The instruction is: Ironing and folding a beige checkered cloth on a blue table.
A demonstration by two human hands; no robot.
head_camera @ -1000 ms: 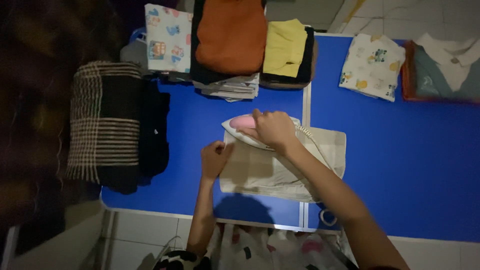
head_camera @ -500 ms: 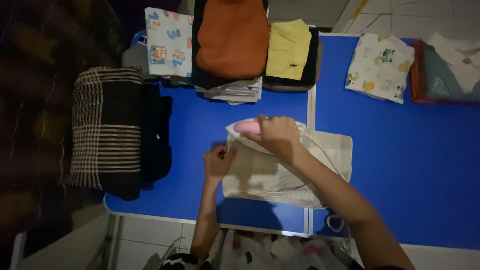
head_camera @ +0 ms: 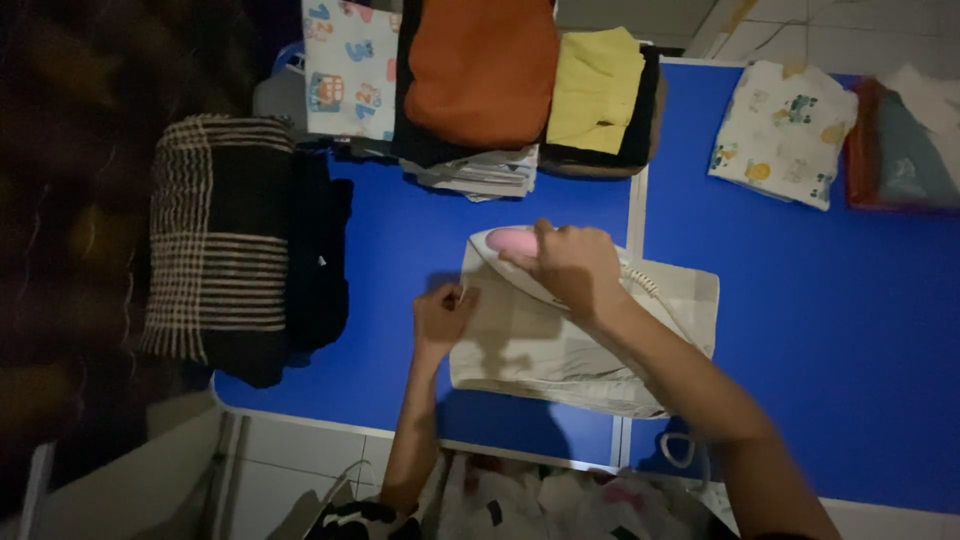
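My right hand (head_camera: 572, 268) grips the pink handle of a white clothes iron (head_camera: 512, 248), which rests on the upper left part of a folded beige cloth (head_camera: 560, 345) lying flat on the blue table (head_camera: 400, 240). The iron's tip points left. My left hand (head_camera: 441, 315) pinches the cloth's left edge with closed fingers. The iron's coiled white cord (head_camera: 645, 283) runs off behind my right wrist.
Folded clothes line the far edge: a patterned white piece (head_camera: 345, 65), an orange one on a dark stack (head_camera: 478, 70), a yellow one (head_camera: 595, 88), a printed white one (head_camera: 782, 130). A striped dark blanket (head_camera: 220, 240) lies at left. Tiled floor below the near edge.
The iron and my right hand have stayed near the cloth's upper left corner, shifting slightly. My left hand keeps its hold on the left edge. The view has drifted a little.
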